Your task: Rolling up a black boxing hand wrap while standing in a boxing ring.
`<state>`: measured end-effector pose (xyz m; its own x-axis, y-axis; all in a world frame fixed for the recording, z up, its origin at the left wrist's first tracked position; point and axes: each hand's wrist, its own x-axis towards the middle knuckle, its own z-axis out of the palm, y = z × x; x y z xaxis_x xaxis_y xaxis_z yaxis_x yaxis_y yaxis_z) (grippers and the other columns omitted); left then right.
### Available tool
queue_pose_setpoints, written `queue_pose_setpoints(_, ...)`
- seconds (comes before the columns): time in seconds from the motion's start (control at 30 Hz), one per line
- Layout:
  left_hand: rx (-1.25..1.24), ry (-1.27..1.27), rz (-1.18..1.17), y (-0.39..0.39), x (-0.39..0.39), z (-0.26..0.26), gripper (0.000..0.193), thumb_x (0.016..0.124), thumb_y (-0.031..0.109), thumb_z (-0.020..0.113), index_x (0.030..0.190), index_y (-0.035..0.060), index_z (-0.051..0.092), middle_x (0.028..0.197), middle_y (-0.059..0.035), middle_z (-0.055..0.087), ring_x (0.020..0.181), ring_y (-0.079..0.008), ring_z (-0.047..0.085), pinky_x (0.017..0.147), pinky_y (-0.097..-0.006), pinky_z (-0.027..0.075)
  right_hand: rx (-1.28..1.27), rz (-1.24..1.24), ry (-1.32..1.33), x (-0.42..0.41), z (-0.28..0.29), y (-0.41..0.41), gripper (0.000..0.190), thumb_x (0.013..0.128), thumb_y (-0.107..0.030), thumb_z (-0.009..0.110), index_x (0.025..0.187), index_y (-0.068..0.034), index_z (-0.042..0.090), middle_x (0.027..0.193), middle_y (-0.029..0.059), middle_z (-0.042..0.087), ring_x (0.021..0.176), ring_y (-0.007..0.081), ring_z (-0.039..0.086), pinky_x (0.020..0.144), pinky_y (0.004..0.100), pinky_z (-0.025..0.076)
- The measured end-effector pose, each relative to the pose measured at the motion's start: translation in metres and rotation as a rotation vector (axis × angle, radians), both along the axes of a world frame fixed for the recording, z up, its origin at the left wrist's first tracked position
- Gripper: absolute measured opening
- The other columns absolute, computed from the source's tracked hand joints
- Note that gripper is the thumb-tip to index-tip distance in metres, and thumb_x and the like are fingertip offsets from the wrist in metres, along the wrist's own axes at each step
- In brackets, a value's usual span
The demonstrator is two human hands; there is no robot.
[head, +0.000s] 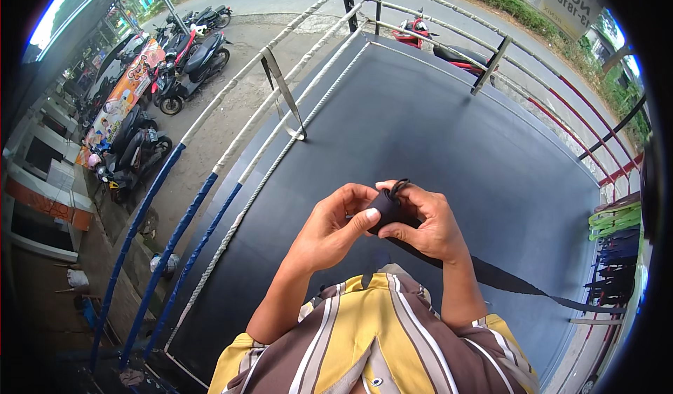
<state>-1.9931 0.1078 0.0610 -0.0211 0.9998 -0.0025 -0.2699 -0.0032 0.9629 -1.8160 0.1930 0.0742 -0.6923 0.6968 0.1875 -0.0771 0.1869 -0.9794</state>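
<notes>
Both hands meet in front of my chest around a dark, tightly rolled cloth strap (385, 211). My left hand (336, 226) holds its left side, the thumb lying across the roll. On the right side, the fingers and thumb of my right hand (428, 220) grip it. A thin black loop (400, 186) sticks up from the top of the roll. From beneath my right hand the unrolled part of the black strap (505, 278) stretches off to the right, up to the ring's edge. What it is fixed to there I cannot tell.
I stand on the dark mat (389, 120) of a boxing ring. Blue and white wrapped ropes (173, 241) run along the left; white and red ropes (573, 91) cross the far right. Green and dark cloths (612, 220) hang at the right. Parked motorcycles (205, 60) stand outside.
</notes>
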Motion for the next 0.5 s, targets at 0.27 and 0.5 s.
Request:
queue_pose_setpoints(0.27,0.069,0.095,-0.076,-0.012,0.003,0.001,0.026,0.1,0.024,0.059,0.112,0.0002,0.06,0.1,-0.0038,0.061,0.09,-0.0112,0.06,0.074,-0.0271,0.052,0.099,-0.064,-0.027,0.012,-0.013,-0.013,0.044,0.078,-0.008,0.083,0.115,0.003,0.061,0.097,0.0063,0.07,0.088,0.0102,0.066,0.079,0.0261,0.055)
queue_pose_setpoints(0.5,0.006,-0.096,-0.157,-0.005,0.008,0.001,0.029,0.099,0.021,0.061,0.119,-0.0001,0.058,0.098,-0.0027,0.061,0.087,-0.0098,0.06,0.074,-0.0255,0.051,0.116,-0.101,0.022,0.025,-0.006,-0.023,0.046,0.079,-0.012,0.083,0.116,0.002,0.06,0.099,0.0059,0.067,0.087,0.0106,0.065,0.076,0.026,0.055)
